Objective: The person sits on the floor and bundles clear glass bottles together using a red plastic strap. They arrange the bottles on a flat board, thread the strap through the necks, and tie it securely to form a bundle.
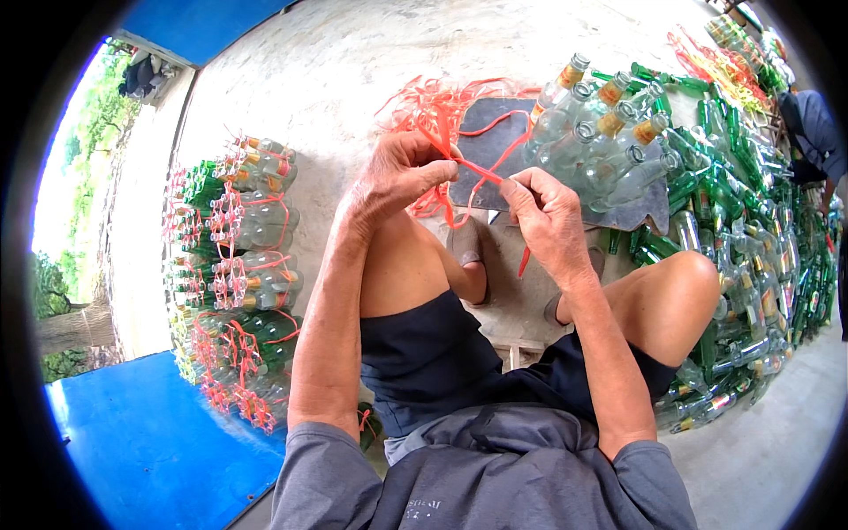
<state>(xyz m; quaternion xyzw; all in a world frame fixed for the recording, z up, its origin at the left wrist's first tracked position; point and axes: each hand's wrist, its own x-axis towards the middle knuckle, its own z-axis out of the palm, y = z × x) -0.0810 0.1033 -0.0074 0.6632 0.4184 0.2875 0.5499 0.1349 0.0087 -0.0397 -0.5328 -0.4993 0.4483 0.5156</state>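
Between my hands stretches a red plastic strap point(478, 171), crossed over itself with a loop hanging below. My left hand point(405, 171) pinches one part between thumb and fingers. In my right hand point(544, 202) the other part is gripped, and a short tail pokes out beneath it. A dark board point(493, 142) lies in front of my knees. On its right side several clear glass bottles point(599, 132) stand upright in a cluster, some with orange-yellow neck labels. A tangled heap of red straps point(430, 106) rests at the board's left edge, partly behind my left hand.
Loose green and clear bottles point(729, 245) lie piled on the right. Strapped bottle bundles point(255, 222) stand at the left, near a blue panel point(165, 424). More red and yellow straps point(722, 69) lie at upper right, near another person point(811, 132).
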